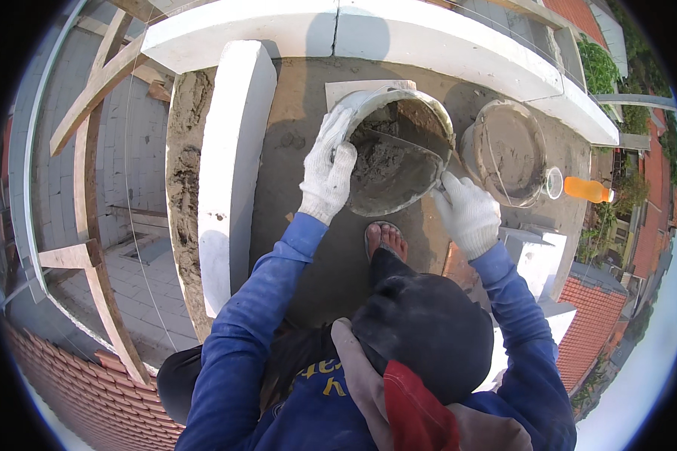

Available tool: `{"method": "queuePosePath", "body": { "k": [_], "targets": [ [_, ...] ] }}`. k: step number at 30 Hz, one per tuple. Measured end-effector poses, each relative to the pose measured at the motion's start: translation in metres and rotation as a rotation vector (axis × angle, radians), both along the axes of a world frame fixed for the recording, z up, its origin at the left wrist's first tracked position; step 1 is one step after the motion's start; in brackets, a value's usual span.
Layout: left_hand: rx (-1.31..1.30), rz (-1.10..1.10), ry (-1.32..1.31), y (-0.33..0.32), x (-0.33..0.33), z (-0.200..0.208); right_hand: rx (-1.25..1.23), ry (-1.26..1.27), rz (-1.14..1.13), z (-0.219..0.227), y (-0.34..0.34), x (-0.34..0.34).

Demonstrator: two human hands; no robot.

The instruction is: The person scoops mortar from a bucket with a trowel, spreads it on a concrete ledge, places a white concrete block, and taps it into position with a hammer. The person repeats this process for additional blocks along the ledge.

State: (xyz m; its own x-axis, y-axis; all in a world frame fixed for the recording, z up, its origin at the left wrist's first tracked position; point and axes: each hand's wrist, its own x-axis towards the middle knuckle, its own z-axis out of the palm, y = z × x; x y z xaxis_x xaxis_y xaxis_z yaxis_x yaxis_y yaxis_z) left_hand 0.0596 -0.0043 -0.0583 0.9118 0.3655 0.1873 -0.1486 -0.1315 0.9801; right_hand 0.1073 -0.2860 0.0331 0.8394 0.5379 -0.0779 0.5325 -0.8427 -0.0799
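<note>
A mortar-smeared bucket point(445, 116) stands in front of me, tilted, with wet grey mortar point(391, 169) inside. A thin bar, seemingly its handle, crosses the opening. My left hand point(329, 161), in a white knit glove, grips the bucket's left rim, thumb toward the inside. At the lower right rim, my right hand point(466, 212), gloved the same way, has its fingers closed on the edge. A pale flat board point(346, 89) shows partly behind the bucket. Just right of it sits a second bucket point(504, 150) with greyish, muddy contents.
White blocks form a wall point(459, 41) ahead and a low row point(237, 165) at my left. A white cup point(553, 183) and an orange bottle point(587, 189) lie right. Timber framing point(90, 173) stands left, beyond the mortar-topped edge. Cut blocks point(534, 255) sit by my right arm.
</note>
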Motion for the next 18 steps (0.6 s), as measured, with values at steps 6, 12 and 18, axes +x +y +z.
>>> {"method": "queuePosePath", "body": {
  "k": [6, 12, 18],
  "targets": [
    [0.099, 0.027, -0.020, -0.012, -0.003, -0.002, 0.085, 0.242, -0.196, -0.030, 0.005, -0.018],
    [0.139, 0.036, -0.029, -0.020, -0.003, 0.000, 0.187, 0.613, -0.098, -0.033, 0.051, -0.034],
    [0.025, 0.065, 0.026, -0.008, 0.003, 0.004, 0.270, 0.930, -0.322, 0.019, 0.031, 0.002]
  ]
}}
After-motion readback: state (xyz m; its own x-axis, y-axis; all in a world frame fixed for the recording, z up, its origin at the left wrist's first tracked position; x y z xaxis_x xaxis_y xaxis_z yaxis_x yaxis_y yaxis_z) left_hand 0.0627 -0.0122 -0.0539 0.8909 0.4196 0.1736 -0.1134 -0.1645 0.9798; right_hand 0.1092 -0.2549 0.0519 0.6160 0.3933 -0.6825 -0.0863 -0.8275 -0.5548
